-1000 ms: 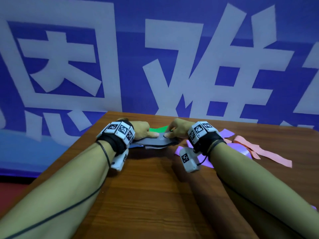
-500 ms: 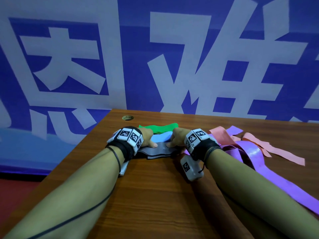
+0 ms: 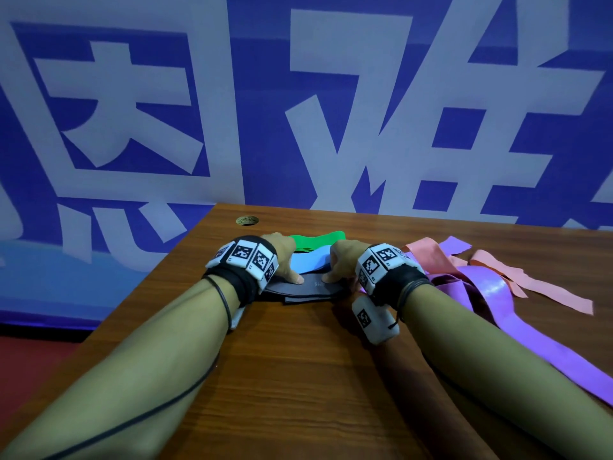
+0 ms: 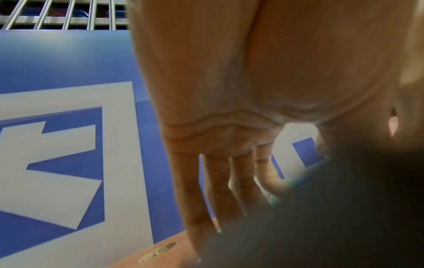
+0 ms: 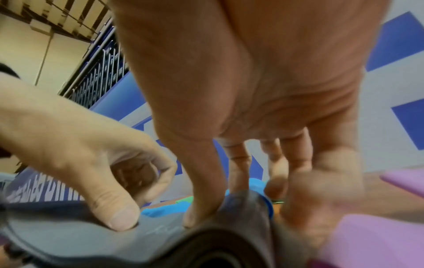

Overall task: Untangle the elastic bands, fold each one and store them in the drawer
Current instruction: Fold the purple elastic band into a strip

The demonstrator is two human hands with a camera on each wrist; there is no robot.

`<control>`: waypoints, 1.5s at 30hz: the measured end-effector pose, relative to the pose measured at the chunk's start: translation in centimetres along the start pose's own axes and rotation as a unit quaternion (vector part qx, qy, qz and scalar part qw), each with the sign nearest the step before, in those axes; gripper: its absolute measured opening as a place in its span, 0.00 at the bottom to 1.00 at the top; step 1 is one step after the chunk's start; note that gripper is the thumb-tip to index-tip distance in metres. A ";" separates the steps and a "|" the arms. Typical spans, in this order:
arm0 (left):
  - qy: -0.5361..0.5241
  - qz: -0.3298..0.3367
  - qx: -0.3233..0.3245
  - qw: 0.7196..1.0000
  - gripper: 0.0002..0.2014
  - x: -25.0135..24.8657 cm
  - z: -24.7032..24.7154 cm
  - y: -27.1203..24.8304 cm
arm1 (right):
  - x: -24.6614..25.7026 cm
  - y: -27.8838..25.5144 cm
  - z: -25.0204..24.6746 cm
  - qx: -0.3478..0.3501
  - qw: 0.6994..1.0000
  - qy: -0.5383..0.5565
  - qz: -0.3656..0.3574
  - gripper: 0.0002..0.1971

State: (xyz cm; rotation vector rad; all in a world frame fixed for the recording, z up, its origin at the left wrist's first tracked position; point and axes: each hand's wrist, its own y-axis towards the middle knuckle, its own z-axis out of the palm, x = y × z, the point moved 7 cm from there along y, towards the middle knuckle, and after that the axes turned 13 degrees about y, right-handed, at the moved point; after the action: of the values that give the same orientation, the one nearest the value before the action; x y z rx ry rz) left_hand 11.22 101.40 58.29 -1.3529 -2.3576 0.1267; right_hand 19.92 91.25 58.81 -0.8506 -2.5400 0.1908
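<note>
Pressing the folded grey band flat on the table: my left hand holds its left end with the thumb on top, my right hand pins the right end, thumb down, fingers curled over the fold. Hands near each other, not touching. Grey band lies in several layers, so its fold looks nearly done. Behind it, touching: blue band and green band, both apparently folded. Right of my right wrist, purple band and pink band lie loose and crossed, not yet untangled. Drawer not in view; nothing stored, as far as I can judge.
</note>
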 end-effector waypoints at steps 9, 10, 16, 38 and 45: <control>-0.013 0.010 0.010 1.000 0.23 -0.3 0.5 -0.2 | -0.3 -0.3 -0.3 -0.023 1.000 0.001 -0.016 0.16; -0.022 0.014 0.018 0.999 0.24 -0.2 0.9 -0.2 | -0.3 -0.3 -0.2 -0.022 1.000 0.002 -0.019 0.18; -0.038 -0.004 0.008 0.999 0.25 -0.4 -0.5 -1.2 | 0.0 -0.6 -0.4 -0.016 0.999 -0.009 -0.026 0.16; -0.084 0.132 -0.073 0.985 0.09 -16.8 -10.5 1.0 | -13.7 -6.2 -7.7 0.014 0.998 0.009 0.053 0.14; -0.001 0.144 -0.017 0.989 0.22 -19.5 -8.5 2.3 | -14.4 -6.0 -6.2 0.041 0.996 -0.066 0.048 0.20</control>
State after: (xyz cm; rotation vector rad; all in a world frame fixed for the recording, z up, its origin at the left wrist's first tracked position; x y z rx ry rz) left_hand 25.05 85.09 59.33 -1.7035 -2.1617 0.1709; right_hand 29.72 77.73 60.55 -0.9581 -2.5935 0.3927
